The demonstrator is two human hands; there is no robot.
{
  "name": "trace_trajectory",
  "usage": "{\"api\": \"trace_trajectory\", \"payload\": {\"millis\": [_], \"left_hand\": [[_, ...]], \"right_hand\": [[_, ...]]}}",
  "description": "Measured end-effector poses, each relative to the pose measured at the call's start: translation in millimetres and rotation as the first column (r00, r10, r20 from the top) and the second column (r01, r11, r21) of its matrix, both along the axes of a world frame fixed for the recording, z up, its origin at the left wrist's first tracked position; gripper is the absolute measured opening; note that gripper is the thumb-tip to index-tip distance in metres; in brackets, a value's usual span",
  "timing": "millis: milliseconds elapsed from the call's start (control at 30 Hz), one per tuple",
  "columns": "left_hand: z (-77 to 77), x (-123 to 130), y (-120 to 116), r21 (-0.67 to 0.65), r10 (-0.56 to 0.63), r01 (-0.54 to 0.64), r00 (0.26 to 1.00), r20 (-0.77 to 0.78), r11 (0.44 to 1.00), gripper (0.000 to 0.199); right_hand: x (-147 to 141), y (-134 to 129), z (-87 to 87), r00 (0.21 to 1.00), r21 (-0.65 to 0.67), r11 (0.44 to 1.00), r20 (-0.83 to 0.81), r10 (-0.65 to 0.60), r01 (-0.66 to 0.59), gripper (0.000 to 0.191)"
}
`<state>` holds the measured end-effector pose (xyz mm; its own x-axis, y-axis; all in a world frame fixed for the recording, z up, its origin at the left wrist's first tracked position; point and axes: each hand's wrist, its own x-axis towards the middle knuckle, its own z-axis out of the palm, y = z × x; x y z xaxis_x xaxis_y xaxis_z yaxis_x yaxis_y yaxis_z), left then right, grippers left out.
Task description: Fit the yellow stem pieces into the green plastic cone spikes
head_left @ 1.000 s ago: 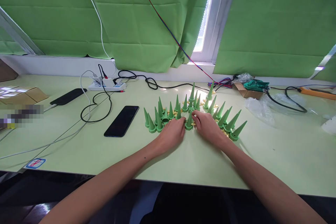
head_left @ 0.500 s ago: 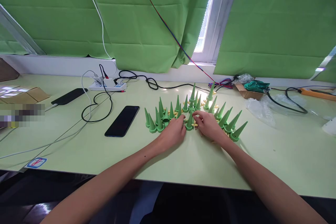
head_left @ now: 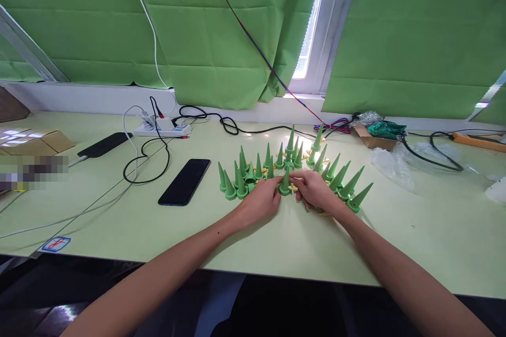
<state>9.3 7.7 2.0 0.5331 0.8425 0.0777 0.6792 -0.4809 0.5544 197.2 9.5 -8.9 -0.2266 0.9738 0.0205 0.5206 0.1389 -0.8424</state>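
Several green cones [head_left: 355, 197] with round bases stand in a cluster at the middle of the table, with small yellow pieces [head_left: 293, 187] among them. My left hand [head_left: 264, 199] is at the left side of a front green cone [head_left: 285, 183], its fingers closed and the index finger at the cone. On that cone's right side is my right hand [head_left: 311, 188], thumb and index finger pinched together near its base. What lies between the fingertips is too small to make out.
A black phone [head_left: 184, 182] lies left of the cones. Farther left are a black power bank [head_left: 105, 145], a cardboard box [head_left: 37, 141] and cables from a power strip [head_left: 168, 130]. Back right are a small open box [head_left: 371, 138] and clear plastic bags [head_left: 393, 169].
My left index finger has stretched a little toward the front cone. My right fingertips have shifted slightly lower beside it. The other cones have not moved.
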Motion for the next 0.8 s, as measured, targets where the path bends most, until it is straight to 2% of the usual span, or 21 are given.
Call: {"api": "trace_trajectory", "payload": {"millis": [200,533,800], "left_hand": [[-0.7,0.2,0.1,0.030,0.065,-0.067,0.996,0.067,0.997,0.048],[0.8,3.6,-1.4,-0.016,0.047,-0.046,0.993,0.110,0.999,0.056],[5.6,5.2,-4.1,0.022,0.009,-0.011,0.997,0.083,1.000,0.025]], "right_hand": [[1.8,1.5,-1.4,1.000,-0.042,0.999,-0.010,0.016,-0.016,0.036],[2.1,2.1,1.0,0.999,-0.038,0.999,0.037,0.039,-0.038,0.036],[1.0,0.2,2.0,1.000,-0.037,0.999,0.011,0.019,-0.018,0.036]]}}
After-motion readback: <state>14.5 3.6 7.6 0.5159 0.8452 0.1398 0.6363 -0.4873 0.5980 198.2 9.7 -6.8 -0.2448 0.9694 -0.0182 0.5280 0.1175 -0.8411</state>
